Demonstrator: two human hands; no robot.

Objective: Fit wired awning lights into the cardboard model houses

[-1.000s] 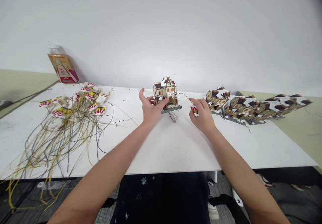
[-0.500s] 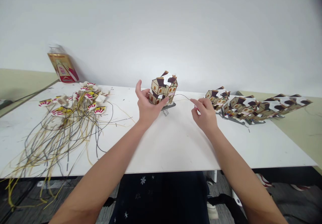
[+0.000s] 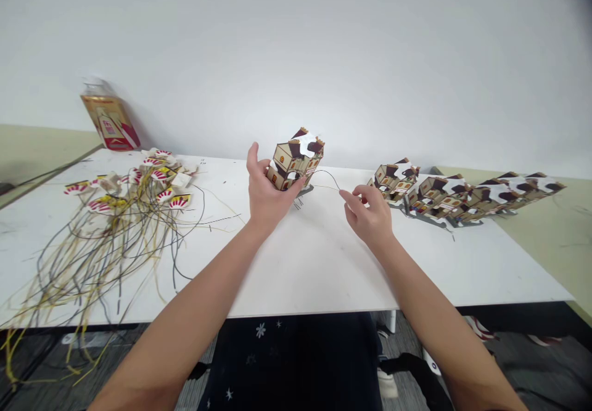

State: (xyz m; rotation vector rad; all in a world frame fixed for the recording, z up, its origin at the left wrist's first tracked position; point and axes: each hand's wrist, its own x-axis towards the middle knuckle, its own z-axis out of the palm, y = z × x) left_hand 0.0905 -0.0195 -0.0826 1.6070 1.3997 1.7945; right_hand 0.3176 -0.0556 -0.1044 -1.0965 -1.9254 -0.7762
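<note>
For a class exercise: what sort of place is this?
Probably a workshop or craft room: a white table holds heaped wired pieces on the left and model houses on the right; the left hand holds another house.

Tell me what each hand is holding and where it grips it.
The left hand grips a snow-roofed model house by its lower walls. The right hand seems to pinch a thin dark wire; exactly where along it is hidden.

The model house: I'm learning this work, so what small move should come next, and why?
Perhaps ease the right hand toward the model house, which the left hand holds: the dark wire arches, not taut, from the house to the right hand.
</note>
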